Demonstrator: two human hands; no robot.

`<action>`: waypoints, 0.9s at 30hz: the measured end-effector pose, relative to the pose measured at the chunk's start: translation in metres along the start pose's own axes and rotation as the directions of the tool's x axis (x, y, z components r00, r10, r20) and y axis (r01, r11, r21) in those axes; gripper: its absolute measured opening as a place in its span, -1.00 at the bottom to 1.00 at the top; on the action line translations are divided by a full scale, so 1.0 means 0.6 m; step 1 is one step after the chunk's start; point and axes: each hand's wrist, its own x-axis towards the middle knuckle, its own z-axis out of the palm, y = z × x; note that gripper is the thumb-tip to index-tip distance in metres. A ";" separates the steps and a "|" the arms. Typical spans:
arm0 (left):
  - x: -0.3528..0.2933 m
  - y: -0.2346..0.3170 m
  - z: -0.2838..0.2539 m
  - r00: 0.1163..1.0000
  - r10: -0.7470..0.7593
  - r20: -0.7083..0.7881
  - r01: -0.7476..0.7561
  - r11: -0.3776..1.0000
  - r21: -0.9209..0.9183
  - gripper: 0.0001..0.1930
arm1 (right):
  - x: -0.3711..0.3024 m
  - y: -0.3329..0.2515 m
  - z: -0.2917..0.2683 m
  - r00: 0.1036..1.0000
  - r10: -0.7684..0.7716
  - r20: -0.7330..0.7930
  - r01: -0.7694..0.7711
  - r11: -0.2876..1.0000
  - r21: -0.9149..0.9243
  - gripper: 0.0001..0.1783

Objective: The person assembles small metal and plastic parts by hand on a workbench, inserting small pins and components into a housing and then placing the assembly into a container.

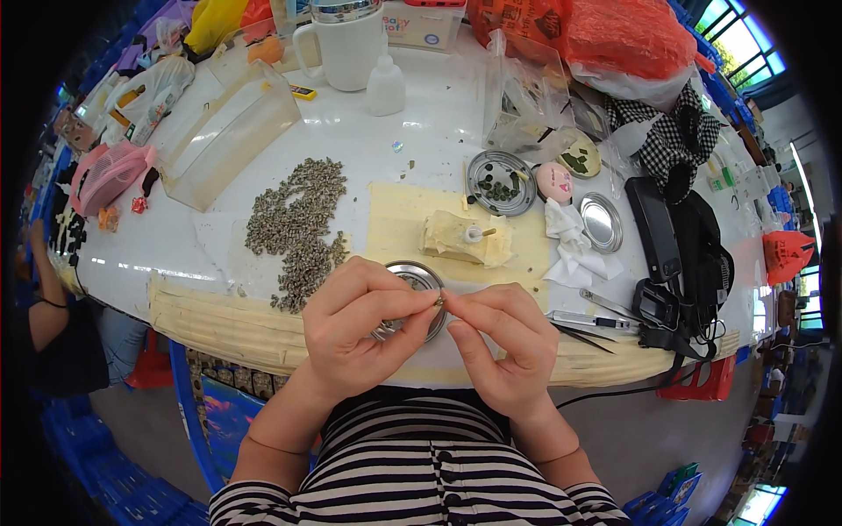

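Observation:
Over the near edge of the table, both hands meet at the fingertips. A tiny metallic-looking piece [440, 301] is between them, too small for its kind to be told. My left hand [360, 329] pinches it with thumb and forefinger. From the other side, my right hand [509, 351] is closed on it with its fingertips, its thumb bent below. Directly beneath and behind the hands is a round metal dish [412, 270], partly hidden by them. To the left of the hands spreads a pile of small grey metallic pieces [294, 210].
A yellowish wrapped block [456, 241] with a small white stub stands beyond the hands. Farther right are a metal dish of dark green pieces [502, 167], a metal lid [601, 222], tweezers [588, 337] and a black bag [693, 254]. A white mug [346, 53] stands behind.

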 end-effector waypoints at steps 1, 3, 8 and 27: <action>0.003 0.001 0.000 1.000 0.012 0.006 -0.012 1.000 -0.003 -0.75 | -0.001 0.002 0.002 1.000 0.022 -0.008 -0.022 1.000 0.013 -0.69; 0.003 0.000 0.000 1.000 0.017 0.004 -0.017 1.000 0.001 -0.74 | -0.005 0.004 0.009 0.997 0.075 -0.021 -0.074 0.996 0.049 -0.69; -0.001 -0.002 -0.001 1.000 0.011 0.000 -0.011 1.000 0.009 -0.73 | -0.008 0.004 0.011 0.999 0.012 -0.033 -0.011 1.000 0.027 -0.69; 0.005 0.001 -0.001 0.998 0.001 0.059 -0.002 1.000 0.014 -0.73 | -0.019 0.012 0.003 0.979 0.202 -0.040 -0.185 0.946 0.267 -0.83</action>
